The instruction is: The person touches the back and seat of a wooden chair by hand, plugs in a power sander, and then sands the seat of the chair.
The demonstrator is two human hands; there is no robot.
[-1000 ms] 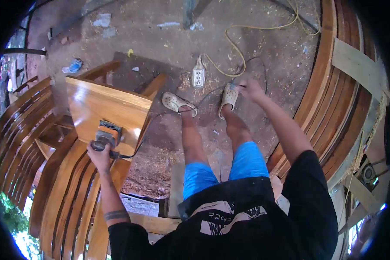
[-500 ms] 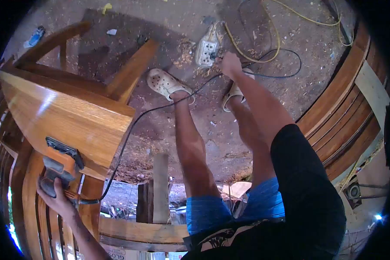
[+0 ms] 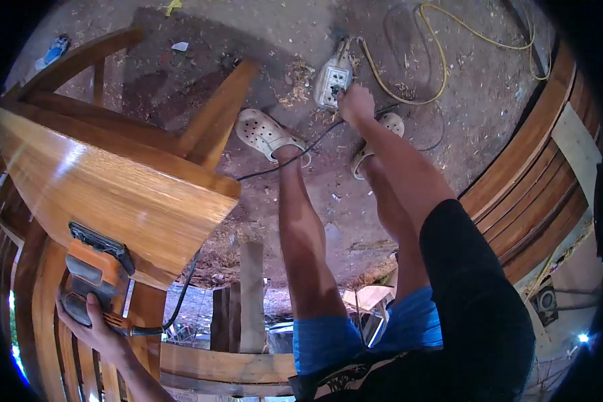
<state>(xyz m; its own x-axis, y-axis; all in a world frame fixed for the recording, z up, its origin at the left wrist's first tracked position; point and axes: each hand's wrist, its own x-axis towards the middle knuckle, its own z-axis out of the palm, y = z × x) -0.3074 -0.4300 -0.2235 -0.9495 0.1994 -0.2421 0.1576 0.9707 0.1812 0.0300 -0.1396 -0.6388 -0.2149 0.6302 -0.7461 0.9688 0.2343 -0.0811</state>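
Note:
An orange and black power sander [image 3: 95, 264] is in my left hand [image 3: 90, 325], its black pad against the glossy side of a wooden furniture piece [image 3: 124, 184]. The thumb lies over the sander's dark body. My right hand [image 3: 356, 105] reaches down to the ground, its fingers closed on a dark plug [image 3: 340, 94] at a white power strip [image 3: 331, 77]. How far the plug sits in the socket is hidden by the fingers. The sander's black cord [image 3: 321, 137] crosses in front of my legs.
A yellow cord [image 3: 439, 47] runs from the strip across the shaving-strewn floor. Slatted wooden furniture [image 3: 526, 187] stands at right, with more slats [image 3: 53, 301] at left. My clog-shod feet [image 3: 268, 134] are between them. A wooden beam [image 3: 228, 362] lies below.
The view has shifted slightly. My right hand is a little closer to the power strip, and the black cord's loop beside my foot lies differently. My left hand still holds the sander.

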